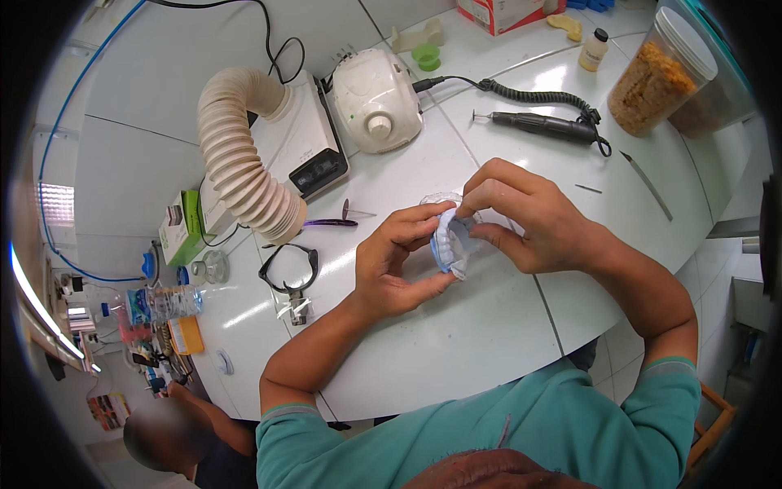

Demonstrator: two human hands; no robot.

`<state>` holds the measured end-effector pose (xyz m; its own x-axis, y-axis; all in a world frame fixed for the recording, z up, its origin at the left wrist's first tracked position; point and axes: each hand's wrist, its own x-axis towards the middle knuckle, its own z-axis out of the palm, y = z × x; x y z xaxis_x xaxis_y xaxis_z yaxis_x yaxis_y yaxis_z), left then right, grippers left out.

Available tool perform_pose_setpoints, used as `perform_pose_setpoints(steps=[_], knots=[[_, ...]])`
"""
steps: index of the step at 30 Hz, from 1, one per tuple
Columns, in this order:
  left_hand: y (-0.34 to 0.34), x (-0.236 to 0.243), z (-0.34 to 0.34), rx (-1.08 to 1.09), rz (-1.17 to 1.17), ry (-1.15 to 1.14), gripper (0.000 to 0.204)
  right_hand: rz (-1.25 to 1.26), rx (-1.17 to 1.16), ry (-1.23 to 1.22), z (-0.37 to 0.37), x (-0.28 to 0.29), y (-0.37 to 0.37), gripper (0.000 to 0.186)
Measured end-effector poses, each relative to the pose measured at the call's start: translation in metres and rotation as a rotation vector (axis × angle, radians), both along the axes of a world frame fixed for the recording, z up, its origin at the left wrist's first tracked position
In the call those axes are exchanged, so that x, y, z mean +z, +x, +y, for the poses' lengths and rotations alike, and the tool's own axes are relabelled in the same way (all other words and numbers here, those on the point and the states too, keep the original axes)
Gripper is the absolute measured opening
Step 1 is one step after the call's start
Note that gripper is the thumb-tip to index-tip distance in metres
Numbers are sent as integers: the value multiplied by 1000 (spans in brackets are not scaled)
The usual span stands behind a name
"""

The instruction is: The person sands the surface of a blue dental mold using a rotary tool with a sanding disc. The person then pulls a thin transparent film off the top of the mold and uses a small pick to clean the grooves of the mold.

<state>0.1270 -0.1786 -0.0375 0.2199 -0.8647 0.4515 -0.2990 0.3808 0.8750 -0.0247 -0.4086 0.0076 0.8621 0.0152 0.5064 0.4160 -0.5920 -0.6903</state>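
Note:
Above the table in front of me, my left hand (389,262) grips a pale blue and white dental cast (444,243). Its thumb presses the near end and its fingers wrap the far side, while the row of teeth faces left. At the cast's right side, the thumb and fingers of my right hand (529,218) are bent in a pinch at the rim. Whether a thin piece sits between those fingertips is hidden. Just beyond the cast lies a clear, arch-shaped plastic piece (438,198), partly covered by my fingers.
A ribbed suction hose (232,155) and a white control unit (375,102) stand at far left. Dark safety glasses (313,265) lie left. To the right are a corded rotary handpiece (546,125), a knife (648,186) and a tall jar (658,77). Another person (175,432) sits lower left.

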Motion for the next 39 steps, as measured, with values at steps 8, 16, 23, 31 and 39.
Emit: perform_pose_setpoints(steps=[8, 16, 23, 31, 39], knots=[[-1, 7, 2, 125, 451, 74, 89, -36, -38, -31, 7, 8, -5, 40], [1, 1, 1, 153, 271, -24, 88, 320, -188, 266, 27, 3, -11, 52], [-3, 7, -2, 75, 256, -8, 78, 495, 90, 1116, 30, -5, -2, 40], [0, 2, 2, 121, 384, 130, 46, 328, -68, 794, 27, -17, -1, 37], [-6, 0, 0, 265, 204, 107, 35, 114, -172, 285, 25, -9, 2, 38]])
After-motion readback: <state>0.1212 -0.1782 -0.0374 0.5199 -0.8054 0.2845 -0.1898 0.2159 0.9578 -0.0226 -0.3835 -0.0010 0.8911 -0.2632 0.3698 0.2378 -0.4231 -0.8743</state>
